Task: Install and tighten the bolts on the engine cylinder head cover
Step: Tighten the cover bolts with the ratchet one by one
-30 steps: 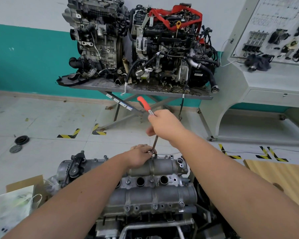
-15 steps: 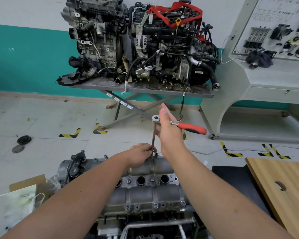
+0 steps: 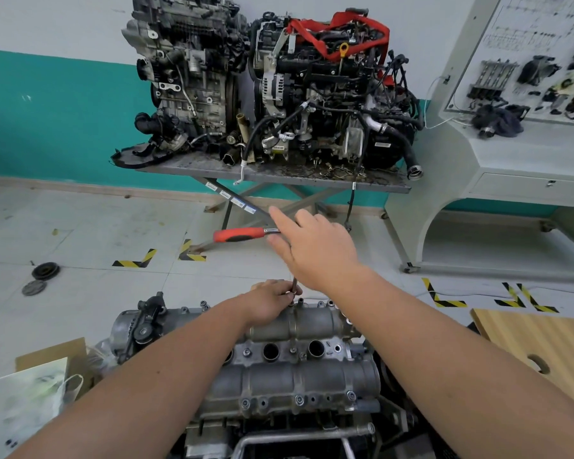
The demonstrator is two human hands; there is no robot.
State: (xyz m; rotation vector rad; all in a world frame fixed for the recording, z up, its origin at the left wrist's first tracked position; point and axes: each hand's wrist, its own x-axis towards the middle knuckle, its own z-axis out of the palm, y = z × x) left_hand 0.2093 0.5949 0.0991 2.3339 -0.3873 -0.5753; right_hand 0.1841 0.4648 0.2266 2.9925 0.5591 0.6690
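The grey cylinder head cover [image 3: 295, 376] lies on the engine in front of me, with bolts seated along its near edge [image 3: 299, 399]. A ratchet wrench with a red handle [image 3: 239, 234] stands on a thin extension bar [image 3: 294, 283] over the cover's far edge. My right hand [image 3: 315, 250] pinches the ratchet at its head, index finger stretched out, and the handle points left. My left hand [image 3: 272, 303] curls round the bar's lower end where it meets the cover. The bolt under it is hidden.
Two engines sit on a grey lift table [image 3: 279, 175] against the far wall. A white display cabinet [image 3: 511, 160] stands at the right, a wooden board [image 3: 537, 339] at near right. A cardboard box with a paper bag [image 3: 30, 392] is at near left. Round black parts [image 3: 45, 271] lie on the floor.
The ratchet handle has swung round from pointing away from me, through pointing right, to pointing left, turned by my right hand. My left hand has stayed at the bar's foot.
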